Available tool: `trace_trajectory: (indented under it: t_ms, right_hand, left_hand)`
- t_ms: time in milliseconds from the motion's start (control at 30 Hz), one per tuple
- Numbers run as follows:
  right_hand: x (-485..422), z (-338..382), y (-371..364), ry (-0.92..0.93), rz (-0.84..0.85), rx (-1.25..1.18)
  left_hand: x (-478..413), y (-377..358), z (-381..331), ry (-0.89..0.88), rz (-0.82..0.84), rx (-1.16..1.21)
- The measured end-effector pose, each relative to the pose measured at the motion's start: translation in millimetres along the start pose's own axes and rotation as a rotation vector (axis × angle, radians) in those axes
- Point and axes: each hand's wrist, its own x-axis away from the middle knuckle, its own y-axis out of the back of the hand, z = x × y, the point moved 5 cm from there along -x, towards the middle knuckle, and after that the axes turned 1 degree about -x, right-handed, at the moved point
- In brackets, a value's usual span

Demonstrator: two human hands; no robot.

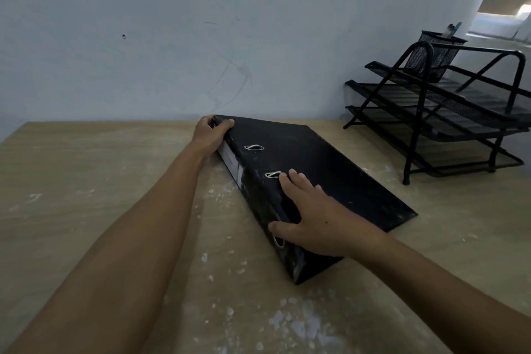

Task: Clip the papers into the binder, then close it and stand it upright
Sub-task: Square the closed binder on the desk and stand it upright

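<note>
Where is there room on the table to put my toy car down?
Lots of bare table lies left of the left hand and arm, out to the wall. More lies near you, under the binder. The far right corner is crowded by the black wire tray rack; only a narrow strip separates rack and binder.

We can read no text, number or brand anywhere here. The only candidate is the pale label strip [231, 159] on the spine of the black binder [316, 169], which runs from just below the fingers [227, 123] of the left hand [211, 135] toward the thumb of the right hand [319, 221]; its surface is washed out and we cannot make out any writing on it. The binder cover under the right fingers carries no lettering we can see.
</note>
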Motion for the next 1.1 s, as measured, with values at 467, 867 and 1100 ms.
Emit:
trace_trajectory:
  t_ms: [467, 867, 1100]
  right_hand:
    - [15.4, -37.1, 6.8, 0.089, -0.053, 0.104]
    - [23.6, -80.7, 21.8, 0.048, -0.159, 0.229]
    - [18.6, -99.4, 32.4, 0.130, -0.161, 0.248]
  left_hand:
    - [70.1, 45.4, 8.8, 0.011, -0.254, -0.117]
    - [145.1, 56.3, 6.8, 0.003, -0.418, -0.120]
    - [179.2, 53.6, 3.4, 0.002, -0.425, -0.110]
